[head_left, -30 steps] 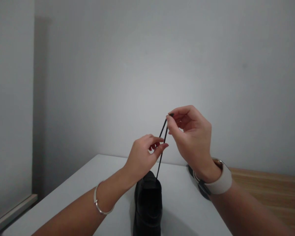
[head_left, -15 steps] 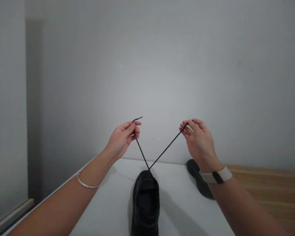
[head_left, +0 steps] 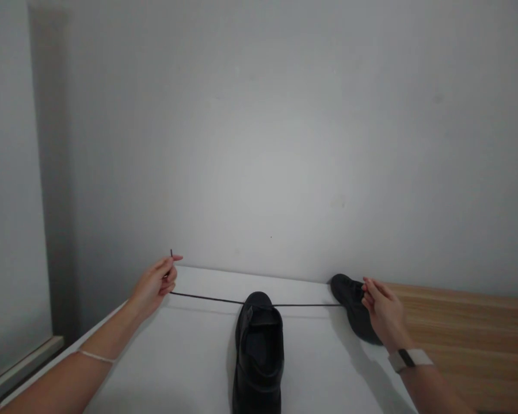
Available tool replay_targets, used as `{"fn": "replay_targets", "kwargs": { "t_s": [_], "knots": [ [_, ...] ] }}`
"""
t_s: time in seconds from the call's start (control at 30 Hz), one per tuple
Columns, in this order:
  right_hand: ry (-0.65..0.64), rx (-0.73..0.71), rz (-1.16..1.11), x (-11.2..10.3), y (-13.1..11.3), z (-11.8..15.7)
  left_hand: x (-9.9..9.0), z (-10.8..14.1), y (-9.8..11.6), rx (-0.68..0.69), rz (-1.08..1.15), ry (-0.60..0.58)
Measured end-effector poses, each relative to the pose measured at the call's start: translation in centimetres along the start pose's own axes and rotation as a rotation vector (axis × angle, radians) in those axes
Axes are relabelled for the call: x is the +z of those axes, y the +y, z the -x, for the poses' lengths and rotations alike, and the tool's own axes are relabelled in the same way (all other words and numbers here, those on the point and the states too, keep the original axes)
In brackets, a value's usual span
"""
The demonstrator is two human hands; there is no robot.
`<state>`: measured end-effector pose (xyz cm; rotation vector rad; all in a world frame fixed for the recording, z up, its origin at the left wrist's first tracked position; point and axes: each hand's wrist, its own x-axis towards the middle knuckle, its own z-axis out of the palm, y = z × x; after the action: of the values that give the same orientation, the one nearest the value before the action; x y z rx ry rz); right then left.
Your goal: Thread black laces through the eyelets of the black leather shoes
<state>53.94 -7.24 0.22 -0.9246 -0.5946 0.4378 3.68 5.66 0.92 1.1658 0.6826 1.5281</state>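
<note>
A black shoe [head_left: 261,376] stands on the white table with its toe toward the wall and its opening facing me. From its front, a thin black shoelace [head_left: 207,297] stretches out to both sides, nearly level and taut. My left hand [head_left: 157,282] pinches one end of the lace, whose tip pokes up above the fingers. On the other side my right hand [head_left: 384,307] is closed on the opposite end, in front of a second black shoe [head_left: 358,322]. The knot area on the near shoe is hidden behind its tongue.
The white tabletop [head_left: 190,356] runs back to a pale grey wall [head_left: 267,144]. A wood-grain surface [head_left: 466,333] adjoins it on the right. At the left stands a light panel [head_left: 8,172] with a ledge below it.
Both hands have moved apart and down, my left hand to the left and my right hand to the right. The lace has gone from a raised V to a nearly straight, level line.
</note>
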Motion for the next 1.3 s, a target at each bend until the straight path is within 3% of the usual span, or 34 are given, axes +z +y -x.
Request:
{"fn": "replay_targets", "kwargs": {
  "t_s": [0.1, 0.2, 0.3, 0.37, 0.47, 0.67, 0.93, 1.13, 1.3],
  "knots": [
    [-0.173, 0.001, 0.18, 1.4, 1.5, 1.8, 1.8, 1.1, -0.5, 0.027, -0.326, -0.098],
    [-0.49, -0.002, 0.388, 3.9, 2.6, 4.6, 4.4, 2.4, -0.7, 0.129, -0.692, -0.271],
    [-0.75, 0.047, 0.438, 6.2, 3.5, 7.5, 6.7, 4.1, -1.4, 0.189, -0.903, -0.45],
    [-0.836, 0.097, 0.415, 7.3, 4.0, 9.0, 8.0, 5.2, -1.9, 0.235, -1.001, -0.544],
    [-0.883, 0.105, 0.413, 8.1, 4.4, 10.1, 9.3, 6.5, -2.7, 0.31, -1.111, -0.619],
    [-0.897, -0.01, 0.593, 8.7, 4.9, 10.5, 10.5, 7.2, -3.6, 0.349, -1.224, -0.576],
    [-0.9, -0.05, 0.674, 8.7, 5.4, 10.9, 10.8, 7.1, -3.7, 0.325, -1.137, -0.55],
    [-0.899, -0.237, 0.756, 8.8, 4.9, 11.0, 10.9, 7.0, -4.6, 0.273, -1.007, -0.491],
    [-0.913, -0.291, 0.787, 8.5, 4.4, 11.2, 10.7, 7.1, -5.0, 0.238, -0.92, -0.477]
  ]
}}
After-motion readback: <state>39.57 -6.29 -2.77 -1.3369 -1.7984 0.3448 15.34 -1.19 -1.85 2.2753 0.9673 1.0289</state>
